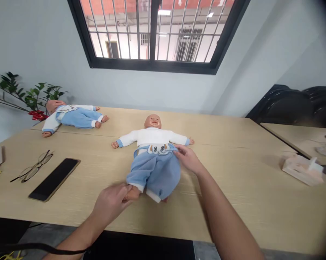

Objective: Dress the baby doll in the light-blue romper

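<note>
A baby doll (153, 122) lies on its back on the table, head toward the window, arms spread. It wears a white long-sleeved top (153, 137) with blue cuffs. Blue trousers (154, 169) with a cartoon face at the waist cover its legs. My left hand (112, 200) is closed around the doll's foot (133, 193) below the left trouser cuff. With fingers pinched, my right hand (187, 158) grips the trousers' waist edge at the right side. The doll's other foot barely shows under the right cuff.
Another doll (80, 117) in blue and white lies at the back left, beside a plant (33, 97). Glasses (34, 169) and a black phone (54, 179) rest on the table (233, 195) at left. A tissue pack (302, 169) is at right. Black chairs (287, 104) stand beyond.
</note>
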Action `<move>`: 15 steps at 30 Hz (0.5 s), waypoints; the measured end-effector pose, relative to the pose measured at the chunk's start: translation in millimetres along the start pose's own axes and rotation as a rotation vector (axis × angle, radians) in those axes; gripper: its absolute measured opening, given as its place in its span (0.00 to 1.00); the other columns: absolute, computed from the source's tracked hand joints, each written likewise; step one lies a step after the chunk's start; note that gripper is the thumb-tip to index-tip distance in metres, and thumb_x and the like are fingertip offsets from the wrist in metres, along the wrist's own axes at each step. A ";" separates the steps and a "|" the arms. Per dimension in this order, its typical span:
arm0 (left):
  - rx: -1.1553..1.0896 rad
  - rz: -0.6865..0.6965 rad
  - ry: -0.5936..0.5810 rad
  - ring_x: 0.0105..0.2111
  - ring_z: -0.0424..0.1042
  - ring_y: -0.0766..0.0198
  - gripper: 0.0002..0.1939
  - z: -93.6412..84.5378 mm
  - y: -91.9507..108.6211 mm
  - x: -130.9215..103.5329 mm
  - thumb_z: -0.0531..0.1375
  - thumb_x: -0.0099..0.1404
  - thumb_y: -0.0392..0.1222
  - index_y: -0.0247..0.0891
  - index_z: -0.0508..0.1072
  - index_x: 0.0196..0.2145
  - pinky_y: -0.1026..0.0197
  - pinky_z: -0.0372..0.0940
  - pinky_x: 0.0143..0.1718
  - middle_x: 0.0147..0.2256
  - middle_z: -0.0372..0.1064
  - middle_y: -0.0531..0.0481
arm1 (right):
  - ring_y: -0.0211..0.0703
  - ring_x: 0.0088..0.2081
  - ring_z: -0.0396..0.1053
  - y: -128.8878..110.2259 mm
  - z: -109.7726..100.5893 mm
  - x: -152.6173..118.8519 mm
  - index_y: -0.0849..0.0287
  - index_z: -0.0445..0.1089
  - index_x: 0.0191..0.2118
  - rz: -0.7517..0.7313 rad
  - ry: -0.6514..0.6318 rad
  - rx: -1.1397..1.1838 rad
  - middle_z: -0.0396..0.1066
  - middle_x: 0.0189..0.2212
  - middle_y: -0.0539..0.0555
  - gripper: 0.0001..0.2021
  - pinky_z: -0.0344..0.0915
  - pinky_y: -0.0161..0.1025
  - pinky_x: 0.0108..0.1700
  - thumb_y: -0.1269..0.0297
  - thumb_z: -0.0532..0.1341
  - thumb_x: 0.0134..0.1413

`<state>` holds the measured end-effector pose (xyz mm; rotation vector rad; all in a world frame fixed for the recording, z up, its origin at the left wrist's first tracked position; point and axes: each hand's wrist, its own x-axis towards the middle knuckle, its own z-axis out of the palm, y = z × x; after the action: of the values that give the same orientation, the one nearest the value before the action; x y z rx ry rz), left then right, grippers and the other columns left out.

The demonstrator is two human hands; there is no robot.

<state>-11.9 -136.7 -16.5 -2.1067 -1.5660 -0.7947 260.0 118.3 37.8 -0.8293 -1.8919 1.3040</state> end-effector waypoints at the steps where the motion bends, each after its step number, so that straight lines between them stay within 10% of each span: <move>1: -0.013 -0.002 -0.007 0.28 0.80 0.58 0.06 -2.6 3.8 -4.4 0.58 0.74 0.43 0.39 0.70 0.43 0.59 0.69 0.27 0.34 0.80 0.48 | 0.52 0.47 0.74 -1.8 4.0 -1.8 0.54 0.76 0.45 -0.024 0.092 0.064 0.79 0.46 0.56 0.19 0.69 0.48 0.53 0.46 0.68 0.55; 4: -0.061 -0.019 -0.050 0.31 0.81 0.58 0.05 -10.6 14.7 -14.1 0.57 0.74 0.42 0.40 0.70 0.45 0.59 0.71 0.29 0.38 0.80 0.47 | 0.50 0.46 0.74 -9.2 16.4 -6.5 0.52 0.72 0.46 -0.056 0.211 0.286 0.78 0.46 0.54 0.22 0.69 0.46 0.52 0.40 0.67 0.55; 10: -0.142 -0.065 -0.180 0.34 0.82 0.57 0.05 -19.7 29.2 -22.8 0.57 0.74 0.41 0.40 0.71 0.44 0.57 0.75 0.33 0.40 0.81 0.48 | 0.43 0.34 0.66 -19.0 26.8 -14.4 0.56 0.68 0.32 -0.062 -0.078 -0.030 0.69 0.30 0.49 0.19 0.64 0.39 0.40 0.44 0.66 0.59; 15: -0.115 -0.048 -0.221 0.38 0.82 0.54 0.11 -21.7 30.3 -31.6 0.58 0.75 0.45 0.41 0.73 0.51 0.54 0.77 0.37 0.45 0.81 0.46 | 0.46 0.42 0.70 -19.5 27.8 -17.3 0.55 0.72 0.39 -0.032 -0.188 0.062 0.73 0.38 0.51 0.14 0.65 0.41 0.46 0.49 0.65 0.60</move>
<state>5.9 -182.0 -19.9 -2.3146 -1.7261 -0.7031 244.7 84.4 45.9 -0.6621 -1.9898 1.4564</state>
